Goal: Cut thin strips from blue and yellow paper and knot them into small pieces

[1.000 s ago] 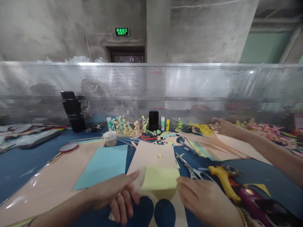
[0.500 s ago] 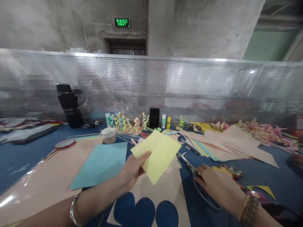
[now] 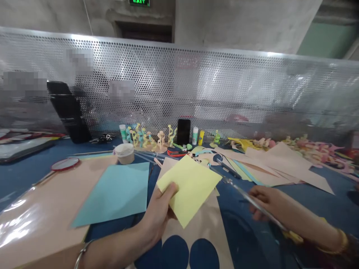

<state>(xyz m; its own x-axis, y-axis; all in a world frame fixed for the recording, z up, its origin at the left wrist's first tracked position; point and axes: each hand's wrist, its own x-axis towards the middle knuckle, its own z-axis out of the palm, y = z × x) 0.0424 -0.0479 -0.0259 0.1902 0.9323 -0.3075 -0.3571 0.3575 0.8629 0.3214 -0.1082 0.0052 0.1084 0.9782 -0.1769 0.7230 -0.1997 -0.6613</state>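
My left hand [image 3: 159, 213] pinches a square of yellow paper [image 3: 190, 186] by its left edge, thumb on top, and holds it tilted above the table. On the right, my right hand [image 3: 266, 205] has its fingers curled round a pair of metal scissors [image 3: 252, 201], lifted and turned edge-on to me; their tip points to the right corner of the yellow paper. Under the yellow paper lies a pink sheet [image 3: 207, 220] with round holes cut in it. A blue paper sheet [image 3: 120, 194] lies left of my left hand.
Several small paper figures [image 3: 143, 138], a phone [image 3: 184, 131] and glue sticks [image 3: 201, 137] stand along the perforated metal screen [image 3: 157, 82]. A white tub [image 3: 125, 154] is left of centre. Pink sheets [image 3: 280, 160] and paper scraps [image 3: 303, 145] pile up on the right; a black bottle [image 3: 68, 112] stands left.
My right hand has raised the scissors off the table and turned them. The yellow paper stays in my left hand, slightly shifted. The whole view has tilted down.
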